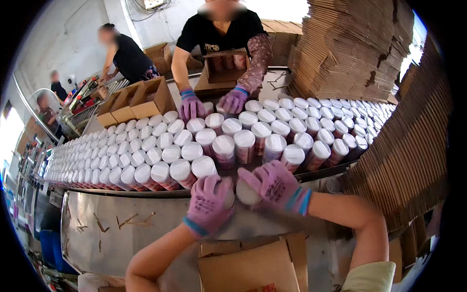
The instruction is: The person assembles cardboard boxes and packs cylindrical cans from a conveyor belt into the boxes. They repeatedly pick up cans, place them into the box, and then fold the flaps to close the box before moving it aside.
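Note:
My left hand, in a purple knit glove with a blue cuff, grips a cylindrical canister at the near edge of the rows. In a matching glove, my right hand holds another canister, its pale round end towards me. The two held canisters are slightly blurred and tilted, with a small gap between them. Just beyond stand many upright canisters with white lids and red-printed sides, in close rows. Below my hands, nearest my body, is a cardboard box with raised flaps.
Across the rows, a co-worker's purple-gloved hands touch canisters before an open carton. Open cartons stand at the left back. Tall stacks of flattened cardboard flank the right. Cardboard scraps lie on the metal table.

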A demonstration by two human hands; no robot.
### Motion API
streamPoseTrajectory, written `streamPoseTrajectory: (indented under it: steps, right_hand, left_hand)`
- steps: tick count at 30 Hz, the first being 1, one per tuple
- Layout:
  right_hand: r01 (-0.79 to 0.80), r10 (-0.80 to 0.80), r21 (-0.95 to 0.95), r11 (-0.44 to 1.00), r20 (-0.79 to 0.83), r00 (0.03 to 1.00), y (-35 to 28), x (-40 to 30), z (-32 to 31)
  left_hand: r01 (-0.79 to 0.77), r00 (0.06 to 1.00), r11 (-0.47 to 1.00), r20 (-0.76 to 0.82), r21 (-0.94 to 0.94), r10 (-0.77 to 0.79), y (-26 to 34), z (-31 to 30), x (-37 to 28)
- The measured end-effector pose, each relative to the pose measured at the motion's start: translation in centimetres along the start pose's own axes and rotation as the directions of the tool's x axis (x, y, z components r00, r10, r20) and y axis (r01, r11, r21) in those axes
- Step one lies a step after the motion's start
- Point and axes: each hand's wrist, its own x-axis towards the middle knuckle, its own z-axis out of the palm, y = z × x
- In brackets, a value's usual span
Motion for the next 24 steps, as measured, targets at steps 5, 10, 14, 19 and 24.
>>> streamPoseTrajectory:
  steps: [5, 10, 14, 19, 24]
  right_hand:
    - [-0.010, -0.510, 0.934, 0.358, 0.204, 0.835, -4.3, -5.3, 3.9]
    - [-0.374, -0.599, 0.847, 0.378, 0.531, 0.599, -5.1, -4.1, -3.0]
    - [-0.117, 0.208, 0.520, 0.846, -0.120, 0.971, -0.9, -3.0, -0.9]
    - [-0.544, 0.544, -0.044, 0.838, -0.016, 0.839, 2.4, 2.3, -0.1]
    - [-0.323, 0.334, 0.094, 0.942, -0.159, 0.929, 2.8, -1.7, 0.6]
  left_hand:
    - [0.290, 0.547, 0.800, 0.776, -0.526, 0.312, 0.5, -1.9, -4.2]
    - [0.539, 0.326, 0.660, 0.852, -0.524, 0.410, 3.3, -3.1, -5.8]
    - [0.477, 0.699, 0.834, 0.695, -0.278, -0.168, 3.6, -6.1, 1.8]
    - [0.045, 0.996, 0.966, -0.082, 0.253, -0.025, 0.4, 1.0, 7.7]
    - [-0.053, 0.977, 0.960, -0.183, 0.277, 0.107, 2.7, 3.1, 5.5]
